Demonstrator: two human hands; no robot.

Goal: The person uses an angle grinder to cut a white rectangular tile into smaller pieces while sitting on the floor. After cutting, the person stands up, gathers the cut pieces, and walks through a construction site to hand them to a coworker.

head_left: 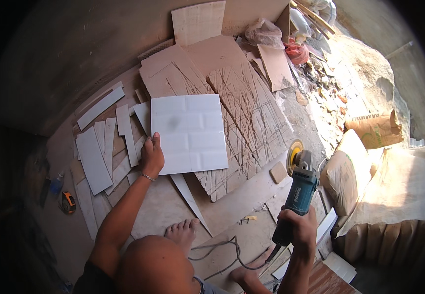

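Note:
A square white tile [190, 134] with a raised brick pattern is gripped at its left edge by my left hand [152, 156], thumb on its face and the other fingers hidden behind. It is above a scored board [251, 117] crossed with many cut lines. On the right, my right hand [298, 225] is wrapped round the handle of a teal and black angle grinder [300, 193]. The grinder's yellow-rimmed disc [295, 153] points away from me, apart from the tile. A black cord [237, 250] runs from the handle across the floor between my bare feet.
Several white tile offcuts [95, 159] lie to the left, near an orange and black tape measure [68, 202]. Paper sacks [347, 171] stand at the right. Rubble [320, 93] and plastic bags [264, 33] lie at the far right. A wall [100, 44] runs behind.

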